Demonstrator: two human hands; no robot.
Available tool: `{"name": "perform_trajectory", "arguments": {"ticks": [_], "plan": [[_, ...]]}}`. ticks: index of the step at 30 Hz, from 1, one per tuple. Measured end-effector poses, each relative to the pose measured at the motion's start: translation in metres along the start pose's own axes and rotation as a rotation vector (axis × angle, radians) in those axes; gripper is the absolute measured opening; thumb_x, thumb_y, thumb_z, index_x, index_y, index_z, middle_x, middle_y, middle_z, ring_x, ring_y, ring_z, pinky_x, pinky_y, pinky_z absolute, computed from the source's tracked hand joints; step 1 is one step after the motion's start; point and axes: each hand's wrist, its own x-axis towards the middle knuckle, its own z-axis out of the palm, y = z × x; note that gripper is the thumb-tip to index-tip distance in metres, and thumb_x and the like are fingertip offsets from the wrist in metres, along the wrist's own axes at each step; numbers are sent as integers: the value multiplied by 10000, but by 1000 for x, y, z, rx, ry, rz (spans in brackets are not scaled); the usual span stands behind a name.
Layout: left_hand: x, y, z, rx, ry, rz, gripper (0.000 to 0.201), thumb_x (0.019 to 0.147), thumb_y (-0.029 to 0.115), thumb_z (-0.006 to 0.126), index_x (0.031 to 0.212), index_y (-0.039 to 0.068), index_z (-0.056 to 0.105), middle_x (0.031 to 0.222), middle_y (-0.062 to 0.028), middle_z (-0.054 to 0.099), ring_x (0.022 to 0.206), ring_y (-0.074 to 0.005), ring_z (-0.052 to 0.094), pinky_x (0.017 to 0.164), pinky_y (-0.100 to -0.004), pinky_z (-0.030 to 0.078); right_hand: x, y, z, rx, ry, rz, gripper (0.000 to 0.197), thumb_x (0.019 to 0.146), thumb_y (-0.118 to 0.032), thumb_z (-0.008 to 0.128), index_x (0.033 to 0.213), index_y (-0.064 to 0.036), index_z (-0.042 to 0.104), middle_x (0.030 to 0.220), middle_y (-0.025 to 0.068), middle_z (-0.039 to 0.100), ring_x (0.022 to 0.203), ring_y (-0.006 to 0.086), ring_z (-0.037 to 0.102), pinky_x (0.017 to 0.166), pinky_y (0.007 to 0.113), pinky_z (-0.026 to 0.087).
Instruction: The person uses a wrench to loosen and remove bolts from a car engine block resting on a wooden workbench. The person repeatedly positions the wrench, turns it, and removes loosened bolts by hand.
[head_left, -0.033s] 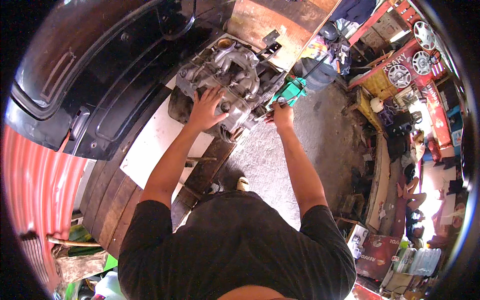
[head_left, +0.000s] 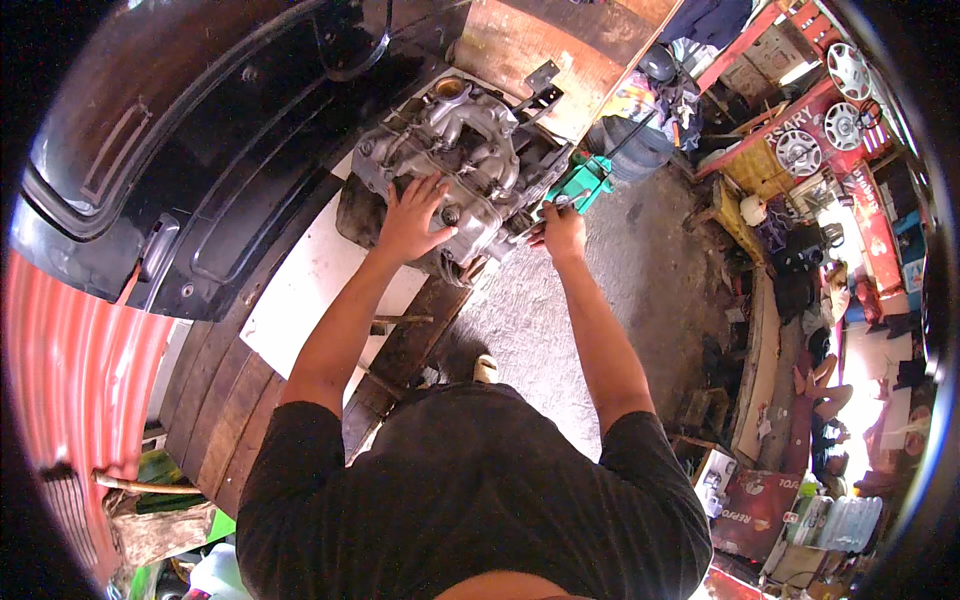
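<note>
A grey metal engine (head_left: 475, 150) with cast covers and pipes rests on the bench in front of me. My left hand (head_left: 411, 222) lies on its near cover, fingers spread, holding nothing. At the engine's right side, my right hand (head_left: 564, 232) is closed around a slim metal tool (head_left: 562, 203), apparently with a rounded end showing above the fist. The far end of that tool points toward the engine's lower right edge, and what it meets there is too small to make out. Just beyond the right fist is a green object (head_left: 583, 182).
A large black vehicle panel (head_left: 250, 150) stands left of the engine. Under the engine lies a white board (head_left: 315, 285) on wooden planks (head_left: 215, 400). Dark tyres (head_left: 635, 148) are stacked beyond the concrete floor (head_left: 640, 260). Wheel covers (head_left: 799, 153) hang at the far right.
My right hand has shifted very slightly, with the tool still in it. My left hand and the engine look the same.
</note>
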Motion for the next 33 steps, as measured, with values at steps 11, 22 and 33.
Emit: {"name": "perform_trajectory", "arguments": {"ticks": [11, 22, 33], "plan": [[6, -4, 2, -9, 17, 14, 804, 792, 542, 631, 1450, 176, 348, 1515, -69, 293, 1394, -303, 247, 1083, -681, 122, -96, 57, 38, -1193, -253, -699, 158, 830, -179, 606, 957, -89, 632, 944, 210, 567, 787, 378, 638, 626, 462, 541], [2, -10, 7, -6, 65, 30, 788, 805, 545, 615, 1449, 179, 347, 1516, -61, 297, 1391, -285, 261, 1081, -689, 108, -115, 68, -2, -873, -115, -742, 109, 887, -179, 624, 924, -77, 618, 889, 136, 614, 762, 299, 630, 686, 391, 520], [21, 3, -7, 53, -16, 33, 877, 732, 630, 643, 1404, 115, 414, 1492, -99, 340, 1364, -296, 323, 1078, -695, 82, -15, 5, -16, -341, -84, -235, 230, 916, -150, 480, 859, 46, 586, 613, 118, 634, 470, 160, 599, 452, 291, 482]]}}
